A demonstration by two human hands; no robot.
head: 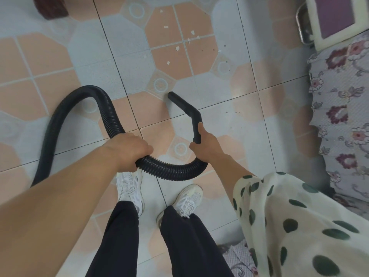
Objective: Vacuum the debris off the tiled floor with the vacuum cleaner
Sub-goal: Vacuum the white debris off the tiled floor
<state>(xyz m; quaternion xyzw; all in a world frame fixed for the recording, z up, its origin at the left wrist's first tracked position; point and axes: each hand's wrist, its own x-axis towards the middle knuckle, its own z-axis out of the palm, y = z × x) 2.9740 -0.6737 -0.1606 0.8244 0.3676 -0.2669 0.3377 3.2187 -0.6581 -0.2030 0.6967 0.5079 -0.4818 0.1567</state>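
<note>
**A:** Head view. What are our hands doing?
**B:** Both are clamped on the vacuum. Our left hand (132, 147) wraps the ribbed black hose (171, 171) from above. Our right hand (206, 143) grips the rigid bent wand (185, 107), thumb laid up along it. The hands are apart and the hose sags in a loop between them.
**A:** Wand tip?
**B:** It points ahead and left of the right hand, low over the tiled floor (127, 62). We can't tell if it touches.
**A:** Debris?
**B:** White scraps (177, 48) on a peach tile, well ahead of both hands and past the tip. There are a few dark specks (226, 112) just right of the wand.
**A:** Rest of the hose?
**B:** It arches up left of the left hand, then drops behind that forearm.
**A:** Surroundings?
**B:** Our white trainers (129, 188) and dark trousers (179, 246) are below the hands. Our right arm has a spotted sleeve (289, 216). There's a floral cloth (343, 120) right of the right hand.
</note>
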